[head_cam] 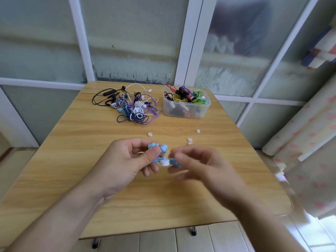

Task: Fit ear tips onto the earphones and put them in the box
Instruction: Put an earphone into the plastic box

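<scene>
the wooden table [76,171] carries everything. at its far right stands the translucent box [185,108], filled with coiled earphones. left of it lies a tangled pile of earphones [134,108]. my left hand [125,160] pinches the blue earphones [158,151] above the table's middle, buds pointing up. my right hand [198,160] is blurred, fingers curled beside a white ear tip [165,162]; i cannot tell what it grips. loose ear tips [190,139] lie just beyond.
</scene>
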A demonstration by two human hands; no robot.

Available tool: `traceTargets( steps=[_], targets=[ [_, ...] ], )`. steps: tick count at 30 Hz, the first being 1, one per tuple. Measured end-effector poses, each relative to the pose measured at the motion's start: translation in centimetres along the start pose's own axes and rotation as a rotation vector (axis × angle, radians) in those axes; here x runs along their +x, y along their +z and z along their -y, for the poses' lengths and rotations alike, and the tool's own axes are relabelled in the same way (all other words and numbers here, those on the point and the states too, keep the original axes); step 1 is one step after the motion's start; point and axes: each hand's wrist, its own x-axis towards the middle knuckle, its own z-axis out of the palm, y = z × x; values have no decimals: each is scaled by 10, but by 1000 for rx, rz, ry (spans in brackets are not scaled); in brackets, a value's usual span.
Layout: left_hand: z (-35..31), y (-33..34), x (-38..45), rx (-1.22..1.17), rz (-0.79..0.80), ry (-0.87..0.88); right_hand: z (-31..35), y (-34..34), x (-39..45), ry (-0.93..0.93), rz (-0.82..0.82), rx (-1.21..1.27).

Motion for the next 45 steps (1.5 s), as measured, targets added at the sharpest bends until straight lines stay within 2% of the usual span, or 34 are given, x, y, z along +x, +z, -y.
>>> traceTargets(
  steps=[3,5,8,12,18,25,29,34,40,43,45],
  targets=[
    [2,2,0,-109,-6,-52,6,-34,7,-94,-228,-305],
    [4,1,1,-129,-8,-97,3,-58,11,-99,-323,-628],
    [5,0,2,-126,3,-141,-5,-77,17,-69,-269,-951],
    [4,6,2,-150,45,-187,-14,-76,24,-50,-161,-1055],
    [4,9,0,-153,73,-248,-16,-75,27,-104,-186,-1096],
    [4,9,-3,-192,141,-356,-19,-75,26,-119,-117,-1110],
    [5,8,-3,-216,176,-393,-20,-76,27,-150,-142,-1036],
    [6,9,-4,-210,201,-373,-23,-83,33,-111,-152,-1029],
    [7,10,-3,-160,129,-314,-24,-88,36,-94,-161,-1093],
    [7,12,-3,-144,91,-259,-25,-89,35,-92,-215,-1000],
    [7,13,-3,-139,76,-225,-24,-85,33,-144,-296,-850]
  ],
)
